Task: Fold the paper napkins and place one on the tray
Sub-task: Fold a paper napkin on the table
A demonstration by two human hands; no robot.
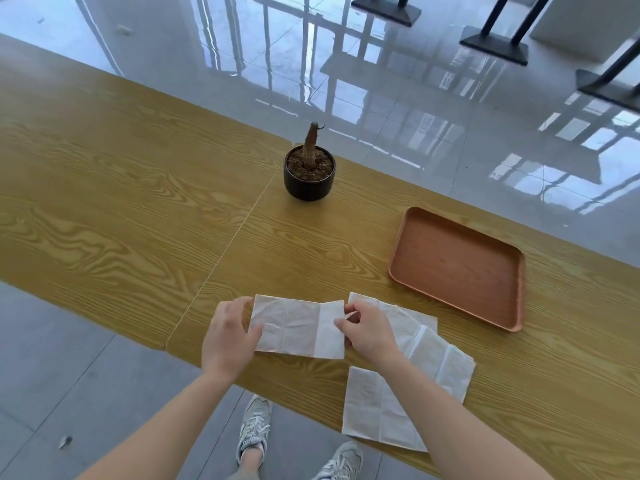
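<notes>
- napkin point(298, 329) is spread on the bench point(138, 188) near its front edge; flat backing should give a clean crease.
- left hand point(230, 336): fingers curled on the left edge, probably anchoring it against sliding.
- right hand point(367, 332): fingers pinch the right edge in a narrow grip, looks set to fold it over.
- spare napkins point(436, 348) just right, partly under the right arm; one point(374, 407) nearer the edge looks folded.
- tray point(457, 268) further right, no napkin on it yet, apart from the folding spot.
- pot point(309, 178) behind, out of the way.

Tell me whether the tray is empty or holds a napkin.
Empty. The tray shows bare wood inside; the napkins are all outside it.
</notes>
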